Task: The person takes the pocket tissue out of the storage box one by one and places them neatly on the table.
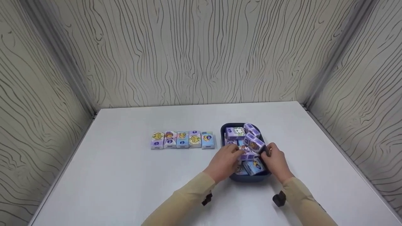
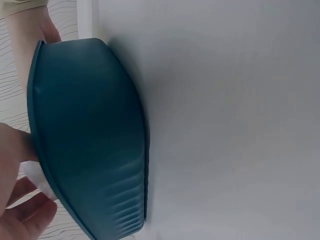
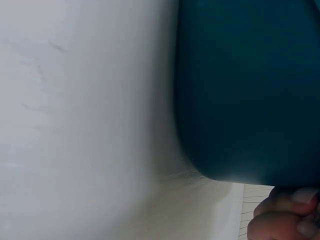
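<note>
A dark blue-green plastic basin (image 1: 249, 179) holds a heap of small cartoon-printed packs in purple, blue and white. My left hand (image 1: 224, 160) reaches over its left rim and pinches a purple-and-white pack (image 1: 247, 156) among the others. In the left wrist view, the thumb and fingers (image 2: 37, 212) show beside the basin wall (image 2: 90, 130), with a pale piece of the pack between them. On the opposite side, my right hand (image 1: 277, 161) grips the basin's right rim, close to a tilted purple pack (image 1: 254, 142). Its curled fingers (image 3: 282, 220) appear at the basin's edge in the right wrist view.
Left of the basin, several similar packs (image 1: 182, 140) stand side by side in a straight row on the white table (image 1: 125, 182). Wood-grain patterned panels (image 1: 194, 53) enclose the table at the back and both sides.
</note>
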A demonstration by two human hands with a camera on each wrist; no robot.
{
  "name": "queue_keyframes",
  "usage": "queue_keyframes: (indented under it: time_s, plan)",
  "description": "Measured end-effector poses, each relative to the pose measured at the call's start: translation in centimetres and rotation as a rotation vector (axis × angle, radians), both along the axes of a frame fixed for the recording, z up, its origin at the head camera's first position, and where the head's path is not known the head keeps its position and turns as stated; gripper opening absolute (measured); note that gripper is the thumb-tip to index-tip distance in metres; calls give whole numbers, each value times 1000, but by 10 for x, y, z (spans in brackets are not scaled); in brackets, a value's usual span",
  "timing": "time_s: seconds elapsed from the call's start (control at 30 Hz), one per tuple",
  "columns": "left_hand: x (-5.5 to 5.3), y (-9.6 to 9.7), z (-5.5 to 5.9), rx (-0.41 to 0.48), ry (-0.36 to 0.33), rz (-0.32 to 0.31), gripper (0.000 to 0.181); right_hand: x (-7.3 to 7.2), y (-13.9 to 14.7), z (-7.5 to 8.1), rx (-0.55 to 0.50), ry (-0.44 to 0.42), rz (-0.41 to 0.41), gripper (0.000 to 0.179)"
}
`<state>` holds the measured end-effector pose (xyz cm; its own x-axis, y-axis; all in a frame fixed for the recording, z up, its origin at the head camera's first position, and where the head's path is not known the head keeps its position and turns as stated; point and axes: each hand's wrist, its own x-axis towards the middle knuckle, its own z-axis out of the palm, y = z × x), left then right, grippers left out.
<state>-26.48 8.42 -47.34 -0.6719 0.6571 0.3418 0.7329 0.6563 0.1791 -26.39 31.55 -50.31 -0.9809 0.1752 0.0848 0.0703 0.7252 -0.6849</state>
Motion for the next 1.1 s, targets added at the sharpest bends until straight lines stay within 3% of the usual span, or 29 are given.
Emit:
queue_keyframes:
  time_s: [0.13,0.2,0.4,0.67,0.9,1.1]
  plan:
    - [1,-9,0,58,87,0,36,2,1,1,7,-4,5,17]
    - [1,-14,1,77,97,12,35,3,2,2,4,-14,0,17]
    - [2,-41,4,133,55,52,36,2,2,1,-7,-28,-4,18]
    - [3,-98,-9,209,-16,136,39,3,4,6,-8,-55,-5,18]
    - [8,-139,-21,215,-68,202,42,3,3,7,-6,-46,-1,17]
    - [16,-165,-24,180,-119,269,43,2,2,5,6,-33,13,19]
